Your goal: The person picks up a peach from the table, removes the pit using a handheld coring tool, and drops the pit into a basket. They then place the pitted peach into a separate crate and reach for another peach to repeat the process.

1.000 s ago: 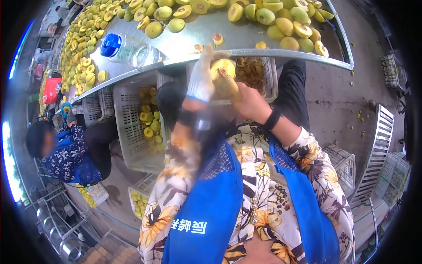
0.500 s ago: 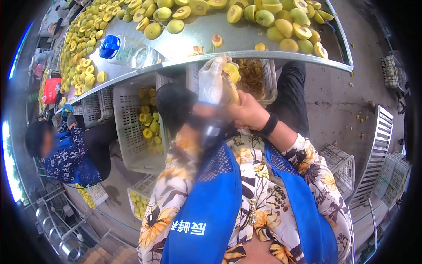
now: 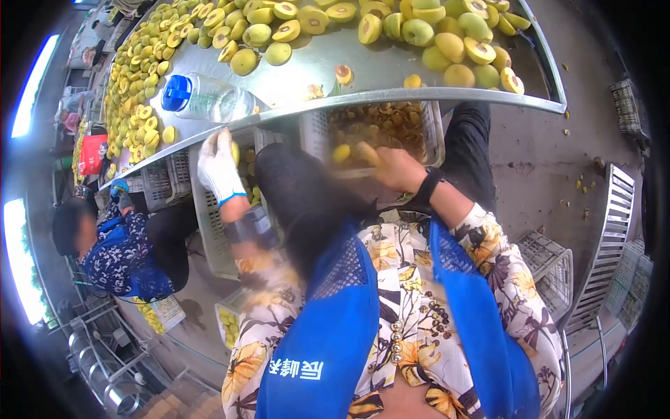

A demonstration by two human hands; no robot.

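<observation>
Presently: left hand (image 3: pixel 218 167), white-gloved, closed round yellow fruit half (image 3: pixel 234 151) above white crate of halves (image 3: pixel 209 230), positioned for dropping. Right hand (image 3: pixel 392 167), bare, blurred, over pit crate (image 3: pixel 434 133); grip cannot be told. Steel table rim (image 3: pixel 391 96) overhead, water bottle (image 3: pixel 206 98), fruit pile (image 3: pixel 447 35). Co-worker (image 3: pixel 118 244) left.

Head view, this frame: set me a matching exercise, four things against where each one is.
Things:
1. water bottle
2. left hand
3. right hand
4. red bag

Places:
A. at the crate of pits under the table edge
B. lying on the metal table
C. far left, beside the table
D. over the crate of yellow halves

Pairs: 1-B, 2-D, 3-A, 4-C
</observation>
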